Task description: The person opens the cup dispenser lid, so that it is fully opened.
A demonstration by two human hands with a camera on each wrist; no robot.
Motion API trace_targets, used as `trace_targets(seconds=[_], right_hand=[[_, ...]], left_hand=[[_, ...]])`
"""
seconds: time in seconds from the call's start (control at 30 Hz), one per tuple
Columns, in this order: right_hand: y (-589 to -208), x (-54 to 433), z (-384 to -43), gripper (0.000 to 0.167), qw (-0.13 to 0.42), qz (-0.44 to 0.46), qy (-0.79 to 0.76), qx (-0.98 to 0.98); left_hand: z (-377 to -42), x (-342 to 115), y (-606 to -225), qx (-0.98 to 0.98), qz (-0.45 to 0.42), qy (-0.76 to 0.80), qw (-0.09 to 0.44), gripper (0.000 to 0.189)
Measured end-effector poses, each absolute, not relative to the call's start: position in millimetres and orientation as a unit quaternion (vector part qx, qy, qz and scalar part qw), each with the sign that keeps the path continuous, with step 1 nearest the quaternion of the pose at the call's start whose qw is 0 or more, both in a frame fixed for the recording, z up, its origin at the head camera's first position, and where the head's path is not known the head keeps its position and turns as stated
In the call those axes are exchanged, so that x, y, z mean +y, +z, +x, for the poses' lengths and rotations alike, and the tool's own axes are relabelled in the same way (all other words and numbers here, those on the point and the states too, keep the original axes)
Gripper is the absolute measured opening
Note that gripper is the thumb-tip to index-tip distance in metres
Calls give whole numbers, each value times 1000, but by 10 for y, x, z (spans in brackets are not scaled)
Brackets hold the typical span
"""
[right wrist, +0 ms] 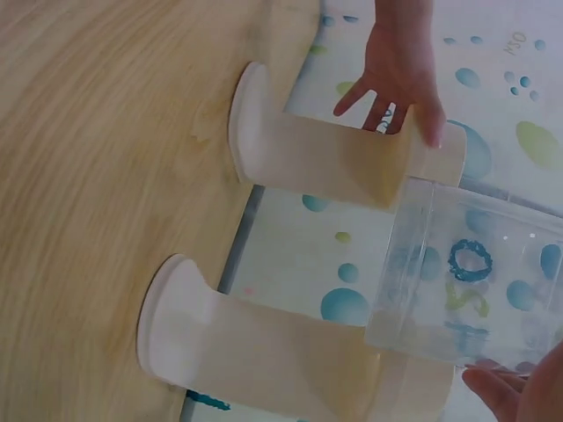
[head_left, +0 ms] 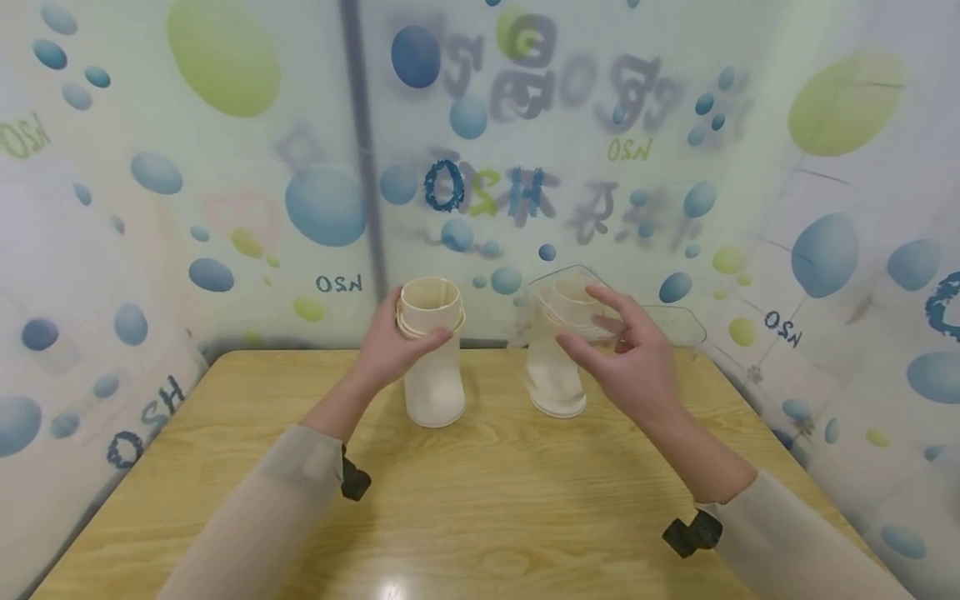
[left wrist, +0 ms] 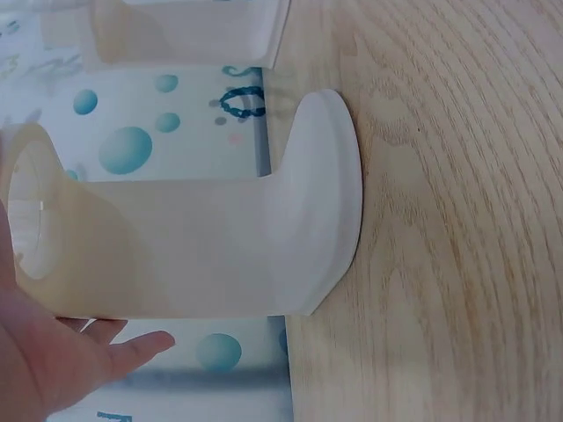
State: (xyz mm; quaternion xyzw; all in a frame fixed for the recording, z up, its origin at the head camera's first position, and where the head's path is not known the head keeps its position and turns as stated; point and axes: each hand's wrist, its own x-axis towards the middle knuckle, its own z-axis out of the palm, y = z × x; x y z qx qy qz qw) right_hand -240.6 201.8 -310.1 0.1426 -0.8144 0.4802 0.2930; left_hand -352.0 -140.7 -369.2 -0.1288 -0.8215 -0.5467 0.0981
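Two cream plastic tubes, each with a collar on top and a flared, boot-like foot, stand upright on the table. My left hand (head_left: pixel 393 342) is round the upper part of the left tube (head_left: pixel 435 383), its thumb across the front below the collar; the left wrist view shows the same tube (left wrist: pixel 193 246) from the side. My right hand (head_left: pixel 637 362) holds a clear plastic box (right wrist: pixel 475 272) by one edge, between thumb and fingers. That box is in front of the upper part of the right tube (head_left: pixel 555 379). Whether box and tube touch, I cannot tell.
The wooden table (head_left: pixel 480 517) stretches from me to the back wall (head_left: pixel 480 308), a pale printed sheet with blue and green dots. Similar sheets hang on the left and right. Both tubes stand near the table's far edge.
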Motion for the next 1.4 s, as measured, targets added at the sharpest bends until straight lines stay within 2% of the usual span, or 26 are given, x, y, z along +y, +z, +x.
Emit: trace_targets(seconds=[0.3,0.6,0.77,1.07,1.4], right_hand=[[-3354,2353,-2240,64,285,102,447,-842],[-3683,2734,-2153,66,270,47,397,-876],[-3801,2946,-2123,72,244,18,381,-891],[-3953,3323,-2159,83,212,-33,351,-911],[-4078,3575,-2241,93,204,-76,353,-910]], left_hand=[[-3546,-1465,-3708,-821,-120,-555,58,129],[-3593,-1506,-3718,-815,-134,-562,45,122],[-3619,-1490,-3702,-811,-139,-567,43,118],[-3646,-1473,-3697,-814,-122,-567,33,124],[-3646,-1463,-3701,-807,-127,-576,35,123]])
